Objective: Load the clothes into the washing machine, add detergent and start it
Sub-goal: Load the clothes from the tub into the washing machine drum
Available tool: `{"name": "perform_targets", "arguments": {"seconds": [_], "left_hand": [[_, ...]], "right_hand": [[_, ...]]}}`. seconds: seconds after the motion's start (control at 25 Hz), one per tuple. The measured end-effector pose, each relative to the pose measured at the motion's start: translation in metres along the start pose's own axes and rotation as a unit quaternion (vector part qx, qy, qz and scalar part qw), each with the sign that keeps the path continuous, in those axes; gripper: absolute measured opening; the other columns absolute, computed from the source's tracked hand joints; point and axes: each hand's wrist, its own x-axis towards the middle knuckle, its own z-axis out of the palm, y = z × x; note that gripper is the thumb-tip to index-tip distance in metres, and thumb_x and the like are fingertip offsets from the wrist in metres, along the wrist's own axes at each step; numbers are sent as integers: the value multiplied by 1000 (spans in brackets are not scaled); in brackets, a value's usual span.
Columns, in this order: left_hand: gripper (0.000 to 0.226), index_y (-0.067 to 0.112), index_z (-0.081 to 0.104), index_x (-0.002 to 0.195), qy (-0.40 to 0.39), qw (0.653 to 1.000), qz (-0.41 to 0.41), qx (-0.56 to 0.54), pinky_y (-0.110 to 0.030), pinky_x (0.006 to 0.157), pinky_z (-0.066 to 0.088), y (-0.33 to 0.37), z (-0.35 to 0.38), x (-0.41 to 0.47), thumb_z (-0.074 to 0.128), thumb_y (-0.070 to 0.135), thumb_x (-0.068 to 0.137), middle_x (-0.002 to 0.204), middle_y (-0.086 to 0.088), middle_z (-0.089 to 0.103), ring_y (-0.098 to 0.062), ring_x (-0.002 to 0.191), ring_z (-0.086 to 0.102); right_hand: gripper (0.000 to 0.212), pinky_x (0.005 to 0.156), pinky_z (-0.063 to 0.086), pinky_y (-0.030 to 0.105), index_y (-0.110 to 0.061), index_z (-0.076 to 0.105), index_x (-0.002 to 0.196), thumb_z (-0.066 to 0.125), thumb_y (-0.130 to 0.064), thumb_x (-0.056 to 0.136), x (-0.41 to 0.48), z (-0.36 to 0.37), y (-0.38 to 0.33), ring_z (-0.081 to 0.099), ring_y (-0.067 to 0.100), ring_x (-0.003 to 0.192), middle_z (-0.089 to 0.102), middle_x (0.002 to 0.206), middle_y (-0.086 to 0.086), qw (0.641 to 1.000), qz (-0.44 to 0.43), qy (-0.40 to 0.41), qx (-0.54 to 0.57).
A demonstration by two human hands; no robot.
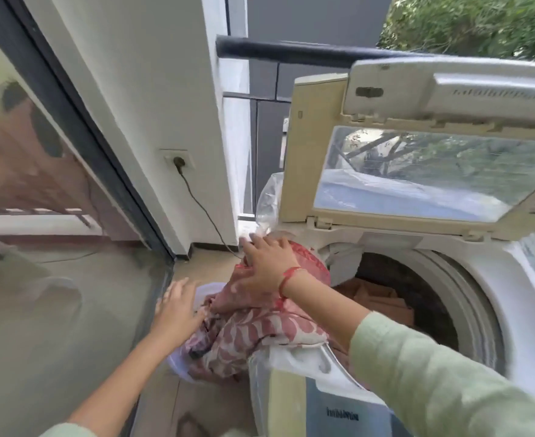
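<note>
We see dark lettering on the washing machine [468, 279] front panel, too blurred to read; 1 machine, its lid [417, 171] raised, brownish clothes [383, 298] partly visible in the drum. 1 pink leaf-patterned cloth [260, 329] drapes over the machine's left rim, its lower end in a white basket [178, 364], mostly hidden. Our right hand [267, 266] presses flat, fingers spread, on the cloth; our left hand [178, 307] touches it, fingers loosely open, grip unclear. 1 wall socket [179, 159] holds a plug.
</note>
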Motion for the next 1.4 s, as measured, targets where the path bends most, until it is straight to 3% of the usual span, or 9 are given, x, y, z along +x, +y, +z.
{"name": "perform_targets", "arguments": {"seconds": [0.16,0.28,0.44,0.64,0.8,1.04,1.2,1.32,1.4], "left_hand": [[63,17,37,140,-4,998,-18,-62,-37,108,27,-34,4,-16,63,25,83,147,-12,26,-30,136,27],[72,23,34,141,25,987,17,-158,-41,110,28,-26,-8,-13,69,37,80,148,-8,24,-26,138,26],[116,44,2,146,-13,965,111,-239,-41,112,22,34,-38,-7,73,67,57,152,15,2,-12,140,13],[117,50,-5,144,-6,934,247,-257,-48,114,21,151,-43,4,71,71,57,153,21,-2,-12,144,7],[73,38,21,145,-46,958,282,30,-57,113,5,221,2,13,55,57,83,154,2,18,-23,142,14],[16,26,59,102,-22,943,265,202,-50,99,33,243,34,6,52,24,88,100,-3,65,-28,104,58],[21,13,58,87,157,887,432,42,-26,48,40,291,16,-42,41,23,85,61,-5,62,-25,55,61],[32,17,53,107,114,913,386,62,-40,90,47,280,0,-39,32,34,90,85,-4,68,-23,81,67],[48,25,35,136,6,952,286,106,-53,113,13,232,-12,-17,35,49,93,140,0,45,-21,133,38]], "right_hand": [[28,105,31,47,-17,62,113,43,-15,92,15,16,-35,58,26,106,64,111,4,983,24,-20,-179],[24,78,47,25,-25,71,97,52,-14,87,-21,2,-8,65,18,85,69,87,-3,988,9,136,76],[52,72,52,15,-27,73,97,47,15,83,-103,-61,61,67,11,86,73,90,-9,801,22,320,505],[27,77,53,22,5,59,112,47,8,88,-195,-88,157,62,16,83,70,90,-3,637,99,518,563],[28,86,51,29,-25,71,96,52,-8,84,-208,-44,204,63,8,89,70,88,-14,702,148,537,444],[64,106,38,37,-36,39,139,54,-35,77,-163,71,216,45,27,129,42,143,6,969,190,56,145],[81,111,27,39,-21,20,146,59,-31,76,-141,65,196,17,27,142,13,155,6,949,184,12,255],[70,97,40,29,-25,39,137,62,-19,71,-139,26,191,45,15,121,48,129,-4,934,161,77,309],[73,102,39,30,-22,35,143,64,-14,77,-148,10,199,46,20,126,48,139,1,955,215,31,202]]}}
